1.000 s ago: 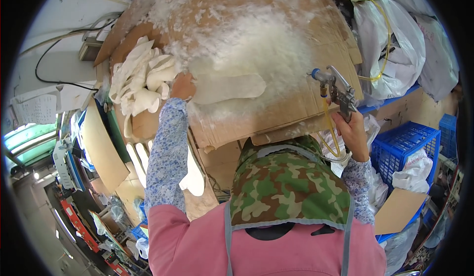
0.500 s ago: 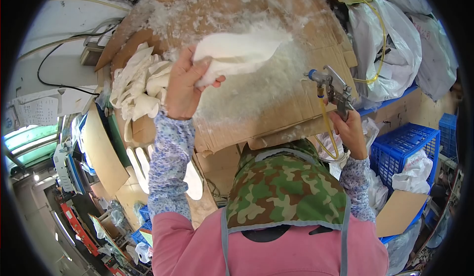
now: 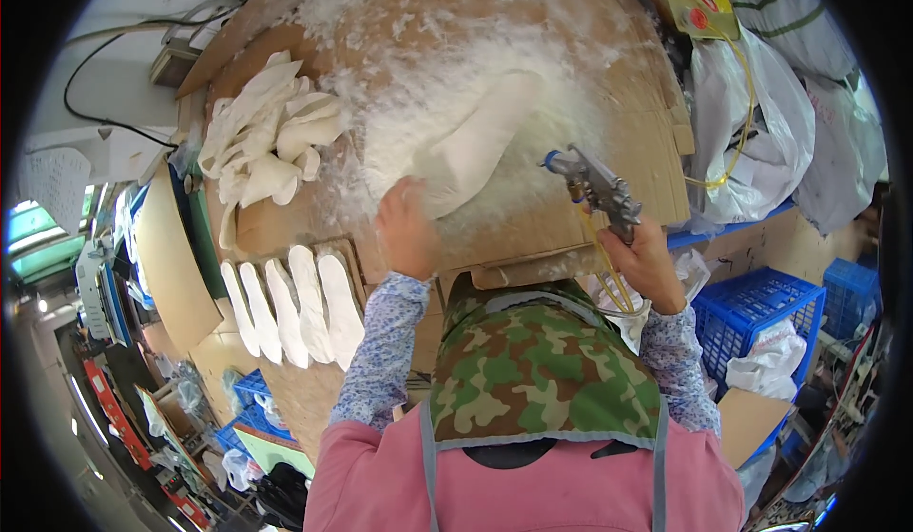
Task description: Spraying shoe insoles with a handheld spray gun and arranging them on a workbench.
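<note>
Though the paper sheet (image 3: pixel 59 188) far left bears writing, it's too small to read. Pale insole (image 3: pixel 475 147) lies on fluff-strewn cardboard (image 3: pixel 533 239); pale offcut-like pile (image 3: pixel 276 137) left of it. Right hand (image 3: pixel 647 266) grips spray gun (image 3: pixel 597 190). Left hand (image 3: pixel 407 230) blurred near insole, can't tell its grip. White bag (image 3: pixel 767 359) hides part of blue crate (image 3: pixel 725 328).

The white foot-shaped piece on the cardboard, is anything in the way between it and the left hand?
Nothing visible: the left hand is beside the near end of the white foot-shaped piece, too blurred to tell if touching. The spray gun in the right hand is off to the right.
</note>
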`<state>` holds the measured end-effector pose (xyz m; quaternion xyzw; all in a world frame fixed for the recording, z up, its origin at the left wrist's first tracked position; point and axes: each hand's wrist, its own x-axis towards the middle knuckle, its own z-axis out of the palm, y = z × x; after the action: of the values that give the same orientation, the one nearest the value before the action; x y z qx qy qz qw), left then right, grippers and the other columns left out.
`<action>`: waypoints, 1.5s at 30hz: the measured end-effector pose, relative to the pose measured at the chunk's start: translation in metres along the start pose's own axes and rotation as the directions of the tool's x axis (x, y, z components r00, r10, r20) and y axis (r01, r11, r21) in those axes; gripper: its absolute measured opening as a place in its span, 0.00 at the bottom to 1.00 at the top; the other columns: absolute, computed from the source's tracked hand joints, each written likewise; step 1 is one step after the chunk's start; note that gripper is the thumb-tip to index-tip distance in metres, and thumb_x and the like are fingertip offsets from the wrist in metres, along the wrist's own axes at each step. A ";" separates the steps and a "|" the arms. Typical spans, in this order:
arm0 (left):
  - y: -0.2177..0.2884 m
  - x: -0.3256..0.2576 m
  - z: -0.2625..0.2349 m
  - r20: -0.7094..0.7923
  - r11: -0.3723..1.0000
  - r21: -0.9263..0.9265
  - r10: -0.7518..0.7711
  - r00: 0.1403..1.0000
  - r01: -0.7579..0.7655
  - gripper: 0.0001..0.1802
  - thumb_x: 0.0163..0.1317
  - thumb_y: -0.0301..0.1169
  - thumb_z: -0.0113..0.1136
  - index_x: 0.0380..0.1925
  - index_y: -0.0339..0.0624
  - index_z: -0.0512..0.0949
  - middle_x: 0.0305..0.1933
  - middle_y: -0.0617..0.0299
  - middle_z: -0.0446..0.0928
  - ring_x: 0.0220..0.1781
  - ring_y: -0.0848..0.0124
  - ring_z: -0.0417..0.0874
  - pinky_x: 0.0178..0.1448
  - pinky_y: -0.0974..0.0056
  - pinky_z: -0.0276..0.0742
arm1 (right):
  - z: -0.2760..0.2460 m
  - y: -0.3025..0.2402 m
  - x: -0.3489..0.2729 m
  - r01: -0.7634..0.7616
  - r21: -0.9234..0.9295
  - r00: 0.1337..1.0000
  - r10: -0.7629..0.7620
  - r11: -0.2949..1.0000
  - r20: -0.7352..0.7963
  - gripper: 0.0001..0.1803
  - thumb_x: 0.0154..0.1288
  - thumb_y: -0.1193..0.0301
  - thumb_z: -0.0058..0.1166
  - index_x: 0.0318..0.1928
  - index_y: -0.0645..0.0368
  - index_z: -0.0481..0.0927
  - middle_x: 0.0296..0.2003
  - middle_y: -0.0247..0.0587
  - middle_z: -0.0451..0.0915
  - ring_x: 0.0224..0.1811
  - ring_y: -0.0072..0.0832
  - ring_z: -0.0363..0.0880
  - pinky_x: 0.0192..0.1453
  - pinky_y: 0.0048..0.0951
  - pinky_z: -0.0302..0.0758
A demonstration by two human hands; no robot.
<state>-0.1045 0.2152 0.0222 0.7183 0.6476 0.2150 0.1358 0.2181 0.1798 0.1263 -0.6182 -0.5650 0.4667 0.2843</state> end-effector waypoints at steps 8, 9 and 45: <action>0.049 0.048 0.051 -0.005 0.977 -0.054 0.205 0.979 -0.205 0.28 0.57 0.24 0.53 0.62 0.46 0.71 0.72 0.44 0.57 0.74 0.43 0.54 0.73 0.38 0.52 | 0.029 -0.027 0.032 0.096 -0.097 0.995 -0.098 0.991 -0.019 0.15 0.62 0.78 0.55 0.50 0.65 0.75 0.31 0.48 0.76 0.30 0.37 0.71 0.39 0.33 0.71; 0.050 0.050 0.055 0.030 0.983 -0.051 0.177 0.984 -0.176 0.29 0.59 0.25 0.53 0.63 0.48 0.71 0.73 0.44 0.56 0.75 0.42 0.52 0.73 0.35 0.49 | 0.030 -0.025 0.035 0.160 -0.047 0.980 -0.164 0.986 -0.111 0.14 0.62 0.78 0.55 0.49 0.66 0.75 0.30 0.46 0.76 0.29 0.36 0.70 0.37 0.34 0.70; 0.084 0.095 0.094 0.037 0.991 -0.077 0.112 0.993 -0.109 0.31 0.61 0.39 0.59 0.66 0.54 0.69 0.76 0.38 0.46 0.79 0.45 0.43 0.76 0.35 0.35 | 0.003 -0.049 0.074 0.137 -0.333 0.988 -0.152 0.933 -0.020 0.15 0.61 0.80 0.54 0.49 0.64 0.71 0.37 0.52 0.81 0.37 0.51 0.78 0.42 0.40 0.72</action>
<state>0.0209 0.3061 -0.0077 0.7518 0.5952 0.2317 0.1639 0.1882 0.2608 0.1492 -0.6243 -0.6725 0.3290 0.2230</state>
